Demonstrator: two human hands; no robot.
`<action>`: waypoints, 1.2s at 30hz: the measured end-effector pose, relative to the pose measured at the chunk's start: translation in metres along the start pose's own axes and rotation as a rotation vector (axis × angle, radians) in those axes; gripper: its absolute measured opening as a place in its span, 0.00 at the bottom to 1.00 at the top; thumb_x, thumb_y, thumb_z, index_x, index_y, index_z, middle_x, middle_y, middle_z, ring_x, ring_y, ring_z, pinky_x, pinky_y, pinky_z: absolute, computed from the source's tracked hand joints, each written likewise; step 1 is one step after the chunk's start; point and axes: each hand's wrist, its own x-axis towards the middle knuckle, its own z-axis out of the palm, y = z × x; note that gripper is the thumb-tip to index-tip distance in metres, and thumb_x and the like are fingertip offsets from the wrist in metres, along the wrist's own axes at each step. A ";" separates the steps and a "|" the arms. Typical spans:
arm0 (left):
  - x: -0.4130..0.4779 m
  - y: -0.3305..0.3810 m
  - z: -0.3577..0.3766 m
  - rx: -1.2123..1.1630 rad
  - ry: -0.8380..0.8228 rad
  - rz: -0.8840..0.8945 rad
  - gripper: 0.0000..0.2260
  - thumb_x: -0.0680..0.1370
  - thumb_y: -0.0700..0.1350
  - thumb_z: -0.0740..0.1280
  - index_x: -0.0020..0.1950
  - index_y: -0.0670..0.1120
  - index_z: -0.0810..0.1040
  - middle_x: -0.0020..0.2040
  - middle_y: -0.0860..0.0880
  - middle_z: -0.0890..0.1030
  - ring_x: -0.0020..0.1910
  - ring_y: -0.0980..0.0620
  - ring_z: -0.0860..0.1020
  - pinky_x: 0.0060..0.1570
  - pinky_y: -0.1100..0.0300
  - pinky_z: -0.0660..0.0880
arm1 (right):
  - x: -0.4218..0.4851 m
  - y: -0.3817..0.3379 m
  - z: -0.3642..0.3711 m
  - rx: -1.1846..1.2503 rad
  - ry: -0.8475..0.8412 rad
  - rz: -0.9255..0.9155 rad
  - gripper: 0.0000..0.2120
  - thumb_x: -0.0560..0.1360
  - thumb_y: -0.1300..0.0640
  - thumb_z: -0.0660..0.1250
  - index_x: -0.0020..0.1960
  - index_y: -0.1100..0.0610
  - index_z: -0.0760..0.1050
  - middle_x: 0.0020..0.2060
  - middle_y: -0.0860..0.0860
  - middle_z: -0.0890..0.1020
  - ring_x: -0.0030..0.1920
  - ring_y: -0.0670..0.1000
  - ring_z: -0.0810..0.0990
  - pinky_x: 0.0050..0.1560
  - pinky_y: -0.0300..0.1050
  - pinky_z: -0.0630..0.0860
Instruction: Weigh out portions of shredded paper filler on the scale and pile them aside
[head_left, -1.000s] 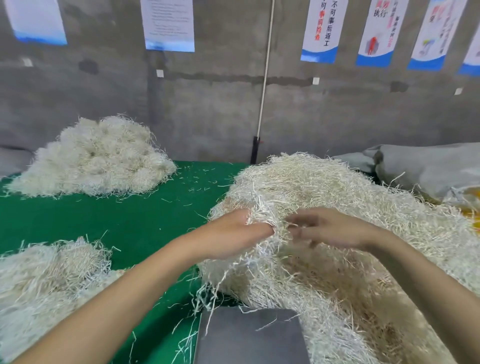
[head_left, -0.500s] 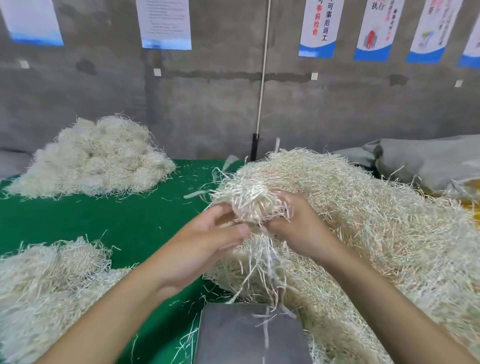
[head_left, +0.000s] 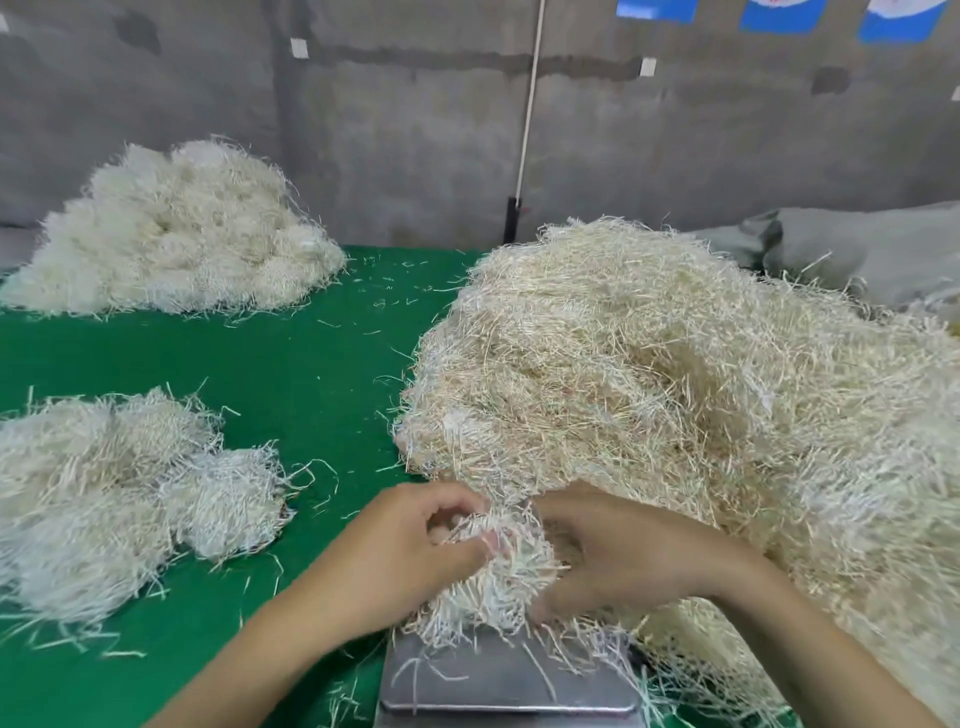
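Note:
A clump of shredded paper (head_left: 493, 577) sits between both hands, its lower strands touching the steel scale platform (head_left: 498, 680) at the bottom middle. My left hand (head_left: 410, 551) grips the clump from the left with curled fingers. My right hand (head_left: 608, 556) grips it from the right, thumb low near the platform. Behind the hands rises the big supply heap of cream shredded paper (head_left: 675, 374). Weighed portions lie in a low pile (head_left: 114, 499) on the left of the green table (head_left: 291, 374).
A larger pile of paper filler (head_left: 176, 234) lies at the far left by the concrete wall. A grey sack (head_left: 857, 249) lies behind the heap at the right. A white cord (head_left: 527, 114) hangs down the wall. Loose strands dot the green cloth.
Both hands pulled a clump out of the big heap and brought it down toward me onto the scale platform. The camera tilted downward.

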 end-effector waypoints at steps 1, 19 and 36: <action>-0.001 -0.005 0.004 0.007 -0.018 -0.009 0.16 0.71 0.67 0.68 0.56 0.63 0.79 0.50 0.61 0.82 0.40 0.67 0.77 0.41 0.67 0.72 | -0.005 0.009 0.006 -0.004 -0.004 0.000 0.21 0.72 0.37 0.71 0.59 0.44 0.72 0.54 0.38 0.73 0.52 0.40 0.71 0.51 0.34 0.71; 0.045 0.024 -0.023 -0.134 0.037 0.139 0.10 0.79 0.60 0.63 0.55 0.61 0.80 0.53 0.66 0.81 0.53 0.69 0.78 0.49 0.67 0.71 | -0.033 -0.008 0.029 0.588 0.744 -0.001 0.17 0.74 0.42 0.68 0.62 0.35 0.74 0.58 0.29 0.77 0.59 0.30 0.74 0.57 0.33 0.73; 0.064 0.002 -0.025 -0.100 -0.210 0.257 0.10 0.77 0.63 0.64 0.56 0.65 0.79 0.56 0.66 0.80 0.55 0.69 0.77 0.50 0.66 0.72 | -0.043 -0.013 0.026 0.541 0.772 0.056 0.11 0.78 0.53 0.67 0.59 0.44 0.79 0.57 0.36 0.81 0.61 0.36 0.77 0.66 0.47 0.71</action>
